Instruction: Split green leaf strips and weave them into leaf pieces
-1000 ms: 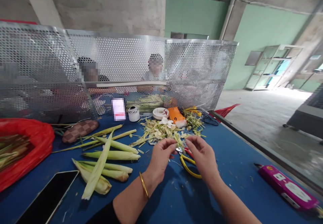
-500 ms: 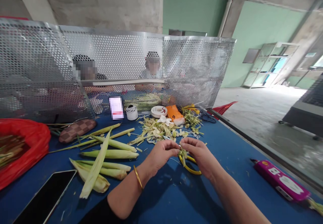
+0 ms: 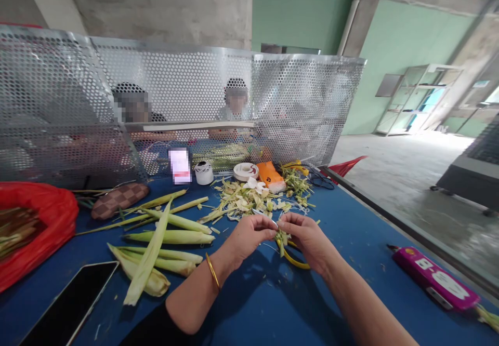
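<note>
My left hand [image 3: 249,238] and my right hand [image 3: 307,237] meet at the middle of the blue table, fingertips pinched together. Between them is a small bundle of green husk strips [image 3: 282,246], its loose ends hanging below the right fingers. Just what the left fingertips grip is too small to tell. Under my hands lie scissors with yellow handles [image 3: 298,264], partly hidden. A pile of cut husk scraps [image 3: 241,200] spreads just beyond. To the left of my left hand are several pale green corn husks [image 3: 169,237], one lying across the others.
A smartphone [image 3: 70,304] and a red plastic bag [image 3: 58,231] are at left, near a checkered pouch [image 3: 120,201]. Behind stand a thread spool [image 3: 203,173], a tape roll [image 3: 245,171] and an orange packet [image 3: 270,175]. A perforated metal screen [image 3: 187,86] separates two people. A purple box [image 3: 434,278] lies right.
My hands stay nearly in place, still pinched together. The husk bundle between them has shifted slightly. The objects on the table have not moved.
</note>
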The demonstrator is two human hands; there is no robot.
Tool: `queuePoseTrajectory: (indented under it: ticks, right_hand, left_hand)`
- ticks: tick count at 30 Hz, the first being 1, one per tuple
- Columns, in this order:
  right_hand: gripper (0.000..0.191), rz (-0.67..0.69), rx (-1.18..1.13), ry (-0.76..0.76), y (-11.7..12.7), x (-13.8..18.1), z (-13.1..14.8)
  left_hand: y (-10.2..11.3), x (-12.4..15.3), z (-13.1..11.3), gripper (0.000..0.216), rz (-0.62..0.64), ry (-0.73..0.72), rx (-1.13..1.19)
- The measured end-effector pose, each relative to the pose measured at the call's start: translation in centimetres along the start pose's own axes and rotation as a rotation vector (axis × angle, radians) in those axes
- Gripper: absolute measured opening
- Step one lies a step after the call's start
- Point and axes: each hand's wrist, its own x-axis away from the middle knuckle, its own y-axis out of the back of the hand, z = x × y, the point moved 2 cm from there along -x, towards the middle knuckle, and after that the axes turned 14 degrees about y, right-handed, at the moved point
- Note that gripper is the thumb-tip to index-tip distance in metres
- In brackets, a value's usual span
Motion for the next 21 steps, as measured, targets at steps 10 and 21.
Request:
queuePoseTrajectory:
  ticks: [10, 21]
  right_hand:
    - [0.037, 0.005, 0.057, 0.053, -0.3, 0.0, -0.8]
    - [0.041, 0.004, 0.09, 0.056, -0.6, 0.0, -0.9]
  left_hand:
    - [0.0, -0.3, 0.5, 0.022, -0.055, -0.032, 0.073]
    - [-0.3, -0.7, 1.2, 0.018, -0.078, -0.034, 0.057]
